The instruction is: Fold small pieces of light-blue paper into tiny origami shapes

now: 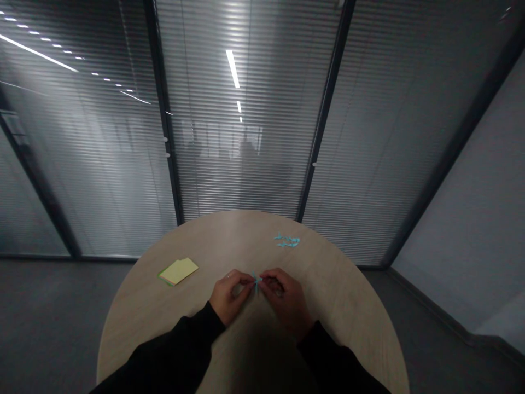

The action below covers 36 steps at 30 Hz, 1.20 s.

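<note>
Between my two hands is a small light-blue folded piece (256, 281) with thin points sticking out up and down; it looks like paper, but its exact kind is too small to tell. My left hand (232, 295) pinches its left side between thumb and fingertips. On the other side my right hand (286, 298) pinches it the same way, fingers curled. Both hands are close to the tabletop. Beyond my right hand lies a small group of similar light-blue pieces (289, 241). To the left of my left hand rests a stack of yellow paper sheets (179, 271) with a green edge showing.
The round wooden table (139, 306) carries all of these things. Behind it stands a glass partition with blinds (246, 180) and dark frame posts. A pale wall (467, 219) rises at the right, and dark floor (53, 317) surrounds the table.
</note>
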Each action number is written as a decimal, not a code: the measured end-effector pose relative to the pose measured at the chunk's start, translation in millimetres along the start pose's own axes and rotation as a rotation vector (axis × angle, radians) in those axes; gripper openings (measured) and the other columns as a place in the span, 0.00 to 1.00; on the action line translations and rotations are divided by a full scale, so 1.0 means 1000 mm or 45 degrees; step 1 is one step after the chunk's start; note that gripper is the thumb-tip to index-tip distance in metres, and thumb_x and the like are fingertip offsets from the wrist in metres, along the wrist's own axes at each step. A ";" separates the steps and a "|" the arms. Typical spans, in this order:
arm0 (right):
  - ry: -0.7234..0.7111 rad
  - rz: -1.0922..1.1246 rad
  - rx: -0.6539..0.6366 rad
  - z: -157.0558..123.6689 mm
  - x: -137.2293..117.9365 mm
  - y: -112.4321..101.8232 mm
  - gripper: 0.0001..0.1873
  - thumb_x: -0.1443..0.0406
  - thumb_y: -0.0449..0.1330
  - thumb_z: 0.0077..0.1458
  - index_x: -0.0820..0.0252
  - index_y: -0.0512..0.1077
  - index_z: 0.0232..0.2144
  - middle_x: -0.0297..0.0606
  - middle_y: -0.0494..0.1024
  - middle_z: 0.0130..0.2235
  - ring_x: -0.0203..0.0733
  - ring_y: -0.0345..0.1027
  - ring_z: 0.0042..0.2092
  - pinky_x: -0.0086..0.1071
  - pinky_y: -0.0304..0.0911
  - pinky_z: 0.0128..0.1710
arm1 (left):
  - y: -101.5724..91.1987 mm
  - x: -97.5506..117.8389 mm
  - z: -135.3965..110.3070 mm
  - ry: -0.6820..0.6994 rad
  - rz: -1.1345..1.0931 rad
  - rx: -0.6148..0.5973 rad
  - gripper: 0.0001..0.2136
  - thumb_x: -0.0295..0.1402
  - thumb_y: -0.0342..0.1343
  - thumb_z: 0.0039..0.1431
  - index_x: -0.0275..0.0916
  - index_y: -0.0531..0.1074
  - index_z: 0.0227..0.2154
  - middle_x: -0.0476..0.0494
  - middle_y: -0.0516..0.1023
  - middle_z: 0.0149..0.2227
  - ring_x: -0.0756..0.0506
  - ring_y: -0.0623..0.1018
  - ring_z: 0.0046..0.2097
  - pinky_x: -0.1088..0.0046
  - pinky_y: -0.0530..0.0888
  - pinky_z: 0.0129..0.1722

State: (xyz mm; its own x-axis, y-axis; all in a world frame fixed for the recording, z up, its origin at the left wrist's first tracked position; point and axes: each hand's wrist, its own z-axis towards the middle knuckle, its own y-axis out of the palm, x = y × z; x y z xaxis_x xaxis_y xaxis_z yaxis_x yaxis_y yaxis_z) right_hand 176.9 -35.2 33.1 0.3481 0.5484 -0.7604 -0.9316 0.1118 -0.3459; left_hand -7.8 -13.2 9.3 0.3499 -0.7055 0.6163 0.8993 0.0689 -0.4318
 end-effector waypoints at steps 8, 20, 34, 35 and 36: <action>0.401 0.443 -0.044 0.002 0.006 0.002 0.16 0.59 0.66 0.50 0.60 0.76 0.40 0.39 0.78 0.35 0.41 0.73 0.36 0.32 0.68 0.36 | 0.001 0.003 0.001 -0.143 -0.185 -0.001 0.05 0.32 0.58 0.60 0.39 0.77 0.36 0.42 0.80 0.35 0.45 0.79 0.38 0.69 0.74 0.42; 0.507 0.447 -0.145 0.005 -0.006 -0.003 0.11 0.59 0.62 0.51 0.61 0.75 0.33 0.34 0.76 0.27 0.38 0.69 0.30 0.31 0.65 0.33 | 0.014 -0.004 0.002 -0.712 -1.088 -0.075 0.19 0.45 0.67 0.49 0.37 0.71 0.35 0.49 0.75 0.29 0.51 0.73 0.30 0.75 0.68 0.33; 0.204 0.251 -0.133 0.001 0.001 0.000 0.08 0.60 0.61 0.57 0.59 0.76 0.34 0.38 0.80 0.35 0.41 0.75 0.37 0.32 0.69 0.38 | 0.012 -0.010 0.002 -0.638 -0.942 -0.124 0.21 0.46 0.66 0.49 0.37 0.73 0.41 0.45 0.77 0.34 0.49 0.74 0.32 0.72 0.69 0.34; 0.217 0.254 -0.142 0.001 0.001 0.000 0.08 0.60 0.61 0.57 0.58 0.76 0.34 0.38 0.80 0.35 0.42 0.75 0.37 0.32 0.69 0.38 | 0.011 -0.010 0.002 -0.633 -0.922 -0.118 0.20 0.46 0.66 0.49 0.37 0.74 0.39 0.45 0.78 0.33 0.49 0.74 0.32 0.72 0.69 0.35; 0.214 0.240 -0.149 0.001 0.000 0.000 0.08 0.60 0.60 0.57 0.58 0.76 0.34 0.38 0.80 0.35 0.42 0.75 0.37 0.32 0.69 0.38 | 0.011 -0.009 0.002 -0.630 -0.904 -0.110 0.19 0.46 0.67 0.49 0.36 0.74 0.38 0.45 0.78 0.32 0.49 0.74 0.32 0.72 0.69 0.35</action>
State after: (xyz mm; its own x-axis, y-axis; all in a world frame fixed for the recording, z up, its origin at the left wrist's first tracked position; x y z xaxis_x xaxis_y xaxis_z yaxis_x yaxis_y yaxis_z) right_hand 176.9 -34.3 33.1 0.1913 0.4042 -0.8944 -0.9666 -0.0810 -0.2433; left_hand -0.9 -4.7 0.3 -0.1949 -0.1722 0.9656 0.9320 -0.3391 0.1276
